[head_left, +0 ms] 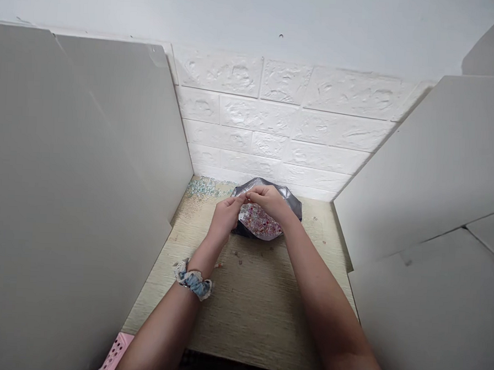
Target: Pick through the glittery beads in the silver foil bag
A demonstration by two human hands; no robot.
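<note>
Both hands, left (pixel 225 220) and right (pixel 269 201), fingertips together above bright beads (pixel 261 220) in a dark bag (pixel 292 203)

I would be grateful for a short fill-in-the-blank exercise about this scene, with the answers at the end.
The left hand and right hand meet over the bag, whose mouth is _____.
The beads inside it look mostly _____.
The scrunchie is worn nearer to the _____ hand.
The wall behind has a pattern of white _____.

Missing words: open; pink; left; bricks.
</note>
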